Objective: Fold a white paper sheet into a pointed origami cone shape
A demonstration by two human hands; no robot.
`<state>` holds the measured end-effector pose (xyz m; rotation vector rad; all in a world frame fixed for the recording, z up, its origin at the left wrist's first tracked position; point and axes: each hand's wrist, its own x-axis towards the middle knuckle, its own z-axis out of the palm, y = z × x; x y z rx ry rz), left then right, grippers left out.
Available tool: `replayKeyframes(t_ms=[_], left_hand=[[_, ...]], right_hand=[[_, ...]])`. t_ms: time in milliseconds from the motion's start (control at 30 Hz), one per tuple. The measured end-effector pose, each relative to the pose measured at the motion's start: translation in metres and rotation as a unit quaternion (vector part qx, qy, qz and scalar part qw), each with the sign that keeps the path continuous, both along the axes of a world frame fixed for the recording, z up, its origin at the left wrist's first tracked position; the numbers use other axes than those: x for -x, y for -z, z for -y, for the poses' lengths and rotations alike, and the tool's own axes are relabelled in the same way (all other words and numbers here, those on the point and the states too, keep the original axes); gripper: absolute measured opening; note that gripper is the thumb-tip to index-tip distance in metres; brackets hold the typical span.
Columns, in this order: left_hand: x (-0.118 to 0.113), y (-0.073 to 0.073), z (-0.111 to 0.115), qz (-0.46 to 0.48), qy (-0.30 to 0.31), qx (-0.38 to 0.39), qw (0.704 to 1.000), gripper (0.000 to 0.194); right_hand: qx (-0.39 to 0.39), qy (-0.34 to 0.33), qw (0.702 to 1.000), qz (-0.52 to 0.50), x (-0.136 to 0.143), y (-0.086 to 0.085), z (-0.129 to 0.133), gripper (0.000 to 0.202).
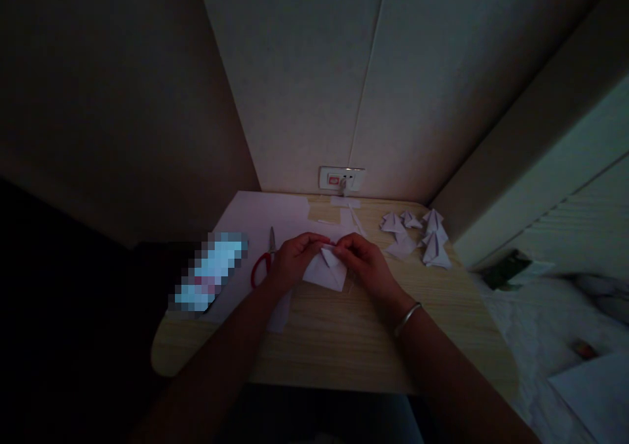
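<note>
Between my two hands is a folded piece of white paper (330,275), gripped along its far edge just over the wooden table. My left hand (297,257) pinches its far left part, fingers closed. On the right side, my right hand (361,260) pinches the same edge with thumb and fingers; a silver bangle circles that wrist. Scissors (262,270) with red handles lie left of my left hand, on white paper sheets (236,234), their blades pointing away from me. Several folded paper figures (435,250) sit at the table's far right.
A phone (211,270) with a lit, blurred screen lies at the left of the wooden table (344,352). Paper strips (346,216) lie near the back edge, below a wall socket (341,179) with a plug in it. Right of the table is a pale, bed-like surface (531,326).
</note>
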<state>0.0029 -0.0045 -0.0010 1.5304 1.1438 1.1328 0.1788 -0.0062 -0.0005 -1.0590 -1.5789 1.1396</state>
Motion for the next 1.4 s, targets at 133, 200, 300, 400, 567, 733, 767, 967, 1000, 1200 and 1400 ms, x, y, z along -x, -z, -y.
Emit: replayKeyframes(t_ms=[133, 200, 300, 400, 567, 733, 767, 967, 1000, 1200, 1400], left_hand=[[-0.0017, -0.0035, 0.0039, -0.034, 0.006, -0.029, 0.999, 0.026], [-0.0030, -0.0048, 0.0054, -0.033, -0.001, -0.028, 0.999, 0.027], [-0.0044, -0.0041, 0.0067, -0.030, 0.002, -0.010, 0.999, 0.027], [-0.0054, -0.0005, 0.0064, -0.034, 0.012, 0.014, 0.999, 0.028], [-0.0069, 0.0044, 0.0054, 0.006, 0.009, 0.008, 1.000, 0.023], [-0.0068, 0.0027, 0.0059, 0.011, -0.014, 0.015, 1.000, 0.018], [-0.0065, 0.0020, 0.0059, 0.012, -0.021, 0.018, 1.000, 0.019], [-0.0059, -0.0011, 0.0057, 0.050, -0.054, 0.034, 0.997, 0.020], [-0.0062, -0.0013, 0.0059, 0.053, -0.052, 0.035, 0.997, 0.021], [-0.0071, -0.0001, 0.0071, 0.020, -0.042, 0.032, 0.998, 0.022], [-0.0078, -0.0014, 0.0067, 0.011, -0.051, 0.040, 0.998, 0.017]], right_hand=[[-0.016, 0.023, 0.999, 0.035, 0.0013, 0.0010, 0.0014, 0.024], [-0.014, 0.034, 0.998, 0.045, 0.0021, 0.0037, 0.0011, 0.025], [-0.017, 0.046, 0.997, 0.055, 0.0025, 0.0073, 0.0002, 0.027], [-0.026, 0.049, 0.996, 0.065, 0.0021, 0.0076, -0.0001, 0.026], [-0.040, 0.053, 0.996, 0.067, 0.0023, 0.0056, 0.0007, 0.025], [-0.036, 0.055, 0.996, 0.054, 0.0039, 0.0082, 0.0005, 0.025], [-0.027, 0.054, 0.997, 0.041, 0.0042, 0.0083, 0.0003, 0.025], [0.115, 0.007, 0.992, -0.052, 0.0047, 0.0012, -0.0008, 0.035], [0.128, 0.000, 0.990, -0.058, 0.0047, 0.0004, -0.0011, 0.036], [0.138, 0.020, 0.988, -0.072, 0.0049, 0.0040, -0.0029, 0.037], [0.125, 0.023, 0.992, -0.027, 0.0042, 0.0027, -0.0020, 0.037]])
